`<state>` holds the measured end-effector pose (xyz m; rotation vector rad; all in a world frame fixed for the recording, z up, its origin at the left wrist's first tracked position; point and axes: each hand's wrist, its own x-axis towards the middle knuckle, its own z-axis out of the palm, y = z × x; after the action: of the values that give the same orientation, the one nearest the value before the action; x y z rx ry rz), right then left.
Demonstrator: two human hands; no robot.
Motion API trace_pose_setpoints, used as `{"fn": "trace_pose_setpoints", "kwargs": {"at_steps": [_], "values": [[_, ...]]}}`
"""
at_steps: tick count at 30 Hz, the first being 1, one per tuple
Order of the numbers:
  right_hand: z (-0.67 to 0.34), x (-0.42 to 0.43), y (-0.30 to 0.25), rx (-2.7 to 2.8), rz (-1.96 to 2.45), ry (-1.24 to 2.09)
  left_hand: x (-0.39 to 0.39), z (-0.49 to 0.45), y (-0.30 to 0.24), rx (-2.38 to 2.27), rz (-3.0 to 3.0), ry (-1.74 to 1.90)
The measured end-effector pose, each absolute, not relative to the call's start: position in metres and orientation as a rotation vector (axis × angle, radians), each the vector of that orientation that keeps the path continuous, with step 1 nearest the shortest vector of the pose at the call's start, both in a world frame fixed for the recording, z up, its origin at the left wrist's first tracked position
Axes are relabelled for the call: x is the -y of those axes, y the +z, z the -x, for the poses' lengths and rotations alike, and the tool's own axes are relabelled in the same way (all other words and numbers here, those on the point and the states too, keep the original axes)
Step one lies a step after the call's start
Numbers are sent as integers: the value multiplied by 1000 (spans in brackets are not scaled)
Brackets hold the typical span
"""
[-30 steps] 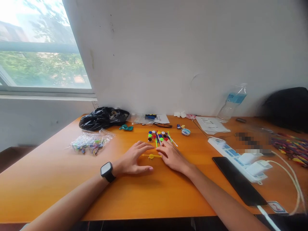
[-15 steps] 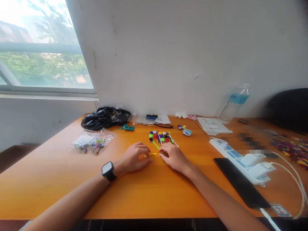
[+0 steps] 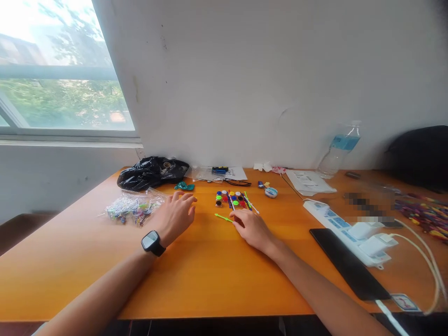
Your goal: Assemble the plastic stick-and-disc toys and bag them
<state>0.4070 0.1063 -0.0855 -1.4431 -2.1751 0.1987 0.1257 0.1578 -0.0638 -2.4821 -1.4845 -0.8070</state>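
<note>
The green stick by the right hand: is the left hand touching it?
No, the table shows between the left hand and the green stick.

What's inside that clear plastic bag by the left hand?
Small pieces of many colours show through the clear bag, too jumbled to identify. Any lying underneath are covered by the upper ones.

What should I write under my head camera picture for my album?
Left hand beside a clear bag, right hand at a green stick, colourful discs beyond.

Left hand (image 3: pixel 175 215) arches palm-down, fingers (image 3: pixel 188 199) loosely bent; right hand (image 3: pixel 252 228) pinches.
</note>
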Motion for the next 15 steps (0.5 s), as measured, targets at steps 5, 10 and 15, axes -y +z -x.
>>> {"fn": "trace_pose_setpoints", "kwargs": {"at_steps": [5, 10, 15], "values": [[-405, -106, -88, 2183, 1324, 231, -148, -138, -66, 1409, 2754, -905], [-405, -107, -92, 2095, 1297, 284, -142, -147, -69, 1323, 2932, -901], [-407, -111, -95, 2030, 1188, 369, -145, -146, -72, 1260, 2971, -903]]}}
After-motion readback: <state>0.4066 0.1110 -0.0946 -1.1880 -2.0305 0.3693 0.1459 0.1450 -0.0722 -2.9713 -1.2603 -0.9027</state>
